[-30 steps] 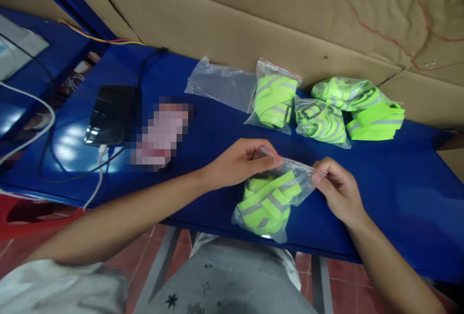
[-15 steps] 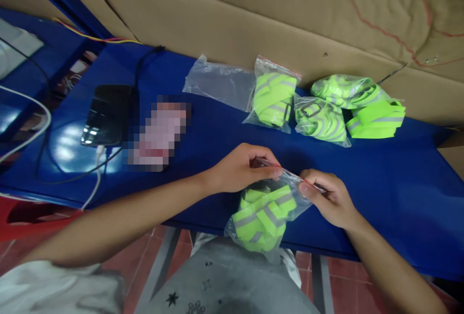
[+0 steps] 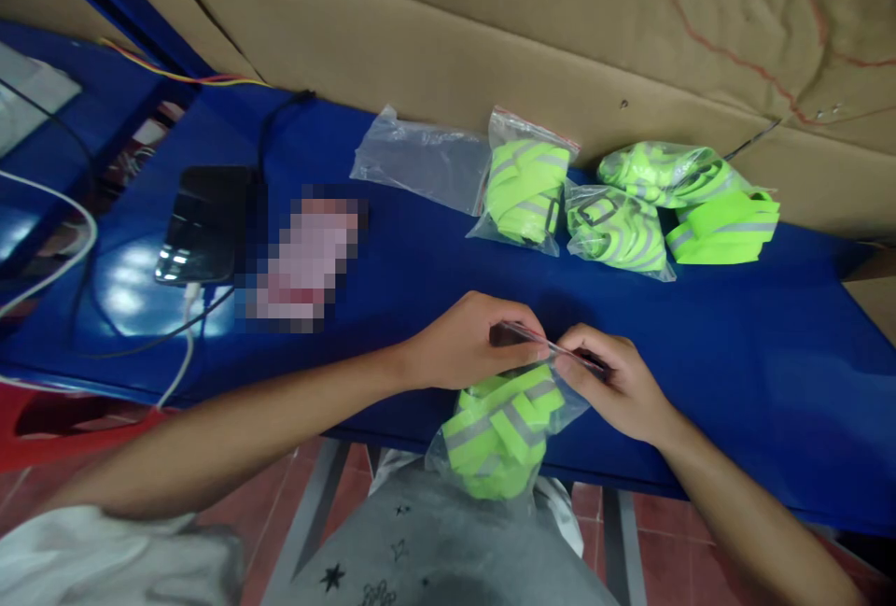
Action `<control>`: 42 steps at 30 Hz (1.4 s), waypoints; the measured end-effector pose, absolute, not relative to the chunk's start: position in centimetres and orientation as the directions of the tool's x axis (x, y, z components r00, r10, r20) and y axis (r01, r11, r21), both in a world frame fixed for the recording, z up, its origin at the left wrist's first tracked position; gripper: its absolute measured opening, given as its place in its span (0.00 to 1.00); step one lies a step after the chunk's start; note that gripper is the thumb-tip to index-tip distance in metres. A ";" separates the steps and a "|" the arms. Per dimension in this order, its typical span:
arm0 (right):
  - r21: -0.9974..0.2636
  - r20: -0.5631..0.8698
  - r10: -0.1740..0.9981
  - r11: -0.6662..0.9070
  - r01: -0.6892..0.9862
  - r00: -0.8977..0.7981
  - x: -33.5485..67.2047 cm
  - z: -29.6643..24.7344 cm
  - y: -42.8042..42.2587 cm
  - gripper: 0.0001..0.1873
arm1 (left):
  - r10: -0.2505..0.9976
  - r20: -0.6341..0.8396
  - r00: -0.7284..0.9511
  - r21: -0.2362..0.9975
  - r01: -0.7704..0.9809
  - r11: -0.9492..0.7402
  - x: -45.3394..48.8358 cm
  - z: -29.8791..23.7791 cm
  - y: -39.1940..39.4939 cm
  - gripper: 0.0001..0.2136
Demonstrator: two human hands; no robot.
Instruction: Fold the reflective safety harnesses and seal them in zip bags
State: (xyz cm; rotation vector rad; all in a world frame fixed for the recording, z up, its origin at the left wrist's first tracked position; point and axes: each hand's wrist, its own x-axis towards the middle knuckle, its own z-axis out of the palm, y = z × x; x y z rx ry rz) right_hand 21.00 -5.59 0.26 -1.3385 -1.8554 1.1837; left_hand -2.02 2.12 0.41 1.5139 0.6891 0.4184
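Observation:
A clear zip bag with a folded neon-green reflective strap inside hangs over the near edge of the blue table. My left hand pinches the bag's red-lined top strip at its left end. My right hand pinches the same strip just to the right, fingers closed, close to my left hand. The bag's lower part hangs above my lap.
At the back lie an empty clear bag, two bagged green straps and loose green straps. A black phone with cables and a blurred pink item lie at the left. A cardboard wall stands behind.
My right hand has slid left along the bag's top strip toward my left hand. The bag has shifted down and toward me, over the table edge.

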 end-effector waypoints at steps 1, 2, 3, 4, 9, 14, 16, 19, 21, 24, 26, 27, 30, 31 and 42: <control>-0.887 -0.071 0.938 0.097 0.452 -0.340 20.9 0.2 -5.6 0.12 | 0.660 -0.145 0.737 0.985 0.170 0.028 -2.0 0.4 2.0 0.10; -0.887 -0.091 0.940 0.074 0.456 -0.330 20.9 0.1 -5.6 0.13 | 0.673 -0.142 0.726 0.984 0.179 0.015 -1.9 0.4 1.9 0.09; -0.889 -0.111 0.942 0.048 0.456 -0.316 20.8 0.1 -5.5 0.13 | 0.684 -0.142 0.715 0.982 0.190 0.005 -1.9 0.4 1.9 0.08; -0.892 -0.128 0.944 0.024 0.451 -0.304 20.8 0.0 -5.5 0.13 | 0.687 -0.144 0.712 0.980 0.198 0.001 -1.8 0.4 1.9 0.08; -0.926 -0.129 0.955 -0.020 0.378 -0.266 21.2 0.0 -5.1 0.13 | 0.640 -0.199 0.743 0.980 0.168 0.110 -2.3 0.4 3.0 0.09; -0.945 -0.168 0.962 -0.096 0.312 -0.214 21.8 0.7 -4.8 0.11 | 0.615 -0.254 0.747 0.967 0.173 0.189 -3.1 0.4 4.6 0.14; -0.942 -0.215 0.950 -0.142 0.303 -0.224 21.8 1.0 -4.8 0.11 | 0.661 -0.213 0.719 0.977 0.157 0.143 -3.0 0.4 4.4 0.13; -0.941 -0.192 0.961 -0.122 0.316 -0.201 21.8 1.0 -4.9 0.10 | 0.730 -0.127 0.671 0.986 0.163 0.021 -2.7 0.4 3.5 0.13; -0.945 -0.144 0.974 -0.082 0.317 -0.176 21.8 0.8 -5.0 0.10 | 0.739 -0.098 0.666 0.987 0.159 -0.011 -2.4 0.4 2.9 0.13; -0.952 -0.104 0.982 -0.052 0.303 -0.156 21.6 0.5 -5.0 0.10 | 0.690 -0.145 0.709 0.989 0.117 0.088 -2.1 0.2 2.7 0.14; -0.952 -0.100 0.981 -0.046 0.304 -0.164 21.4 0.4 -5.1 0.09 | 0.645 -0.180 0.743 0.983 0.104 0.154 -2.0 0.1 2.7 0.14; -0.950 -0.101 0.979 -0.043 0.309 -0.177 21.2 0.4 -5.1 0.09 | 0.636 -0.187 0.749 0.981 0.105 0.164 -2.0 0.1 2.7 0.13; -0.942 -0.111 0.970 -0.033 0.333 -0.218 20.9 0.4 -5.1 0.08 | 0.665 -0.156 0.730 0.988 0.108 0.114 -2.0 0.2 2.4 0.11; -0.941 -0.109 0.968 -0.027 0.338 -0.225 20.8 0.5 -5.1 0.08 | 0.682 -0.124 0.721 0.992 0.106 0.070 -2.0 0.3 2.3 0.10; -0.817 0.183 0.945 0.300 0.493 -0.273 20.5 0.7 -5.7 0.03 | 0.677 -0.063 0.734 0.994 0.103 -0.019 -2.1 0.9 1.9 0.09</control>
